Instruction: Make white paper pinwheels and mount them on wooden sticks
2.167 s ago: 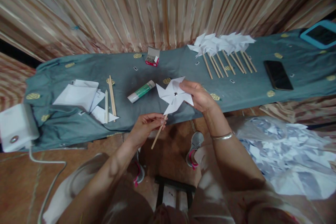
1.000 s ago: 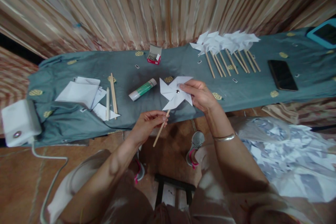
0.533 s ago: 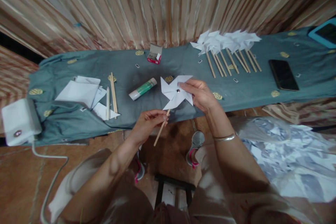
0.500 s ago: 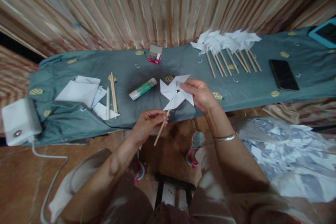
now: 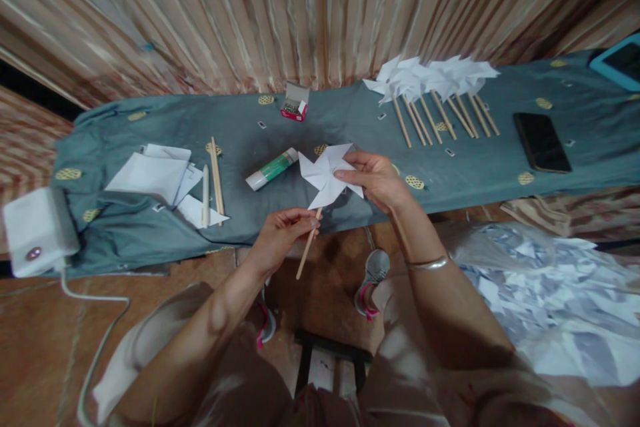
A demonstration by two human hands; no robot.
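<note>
A white paper pinwheel [image 5: 326,177] on a wooden stick [image 5: 306,255] is held between my hands over the table's front edge. My left hand [image 5: 286,233] pinches the stick just below the paper blades. On the pinwheel's right side, my right hand [image 5: 377,180] has its thumb over the middle and its fingers behind the blades, covering the metal pin. To the left of the pinwheel lies a green and white glue stick [image 5: 273,169]. A small red box of pins [image 5: 294,107] stands open behind it.
Several finished pinwheels [image 5: 435,80] lie in a row at the back right, near a black phone [image 5: 541,142]. Paper sheets [image 5: 150,173], loose sticks [image 5: 217,177] and a white pencil-like rod [image 5: 205,197] lie left. A white corded device [image 5: 40,230] sits far left; a bag of paper pieces [image 5: 550,293] is at right.
The pinwheel's head has shifted slightly left. My right thumb has moved onto its centre, hiding the pin that showed before. My left hand keeps its hold on the stick.
</note>
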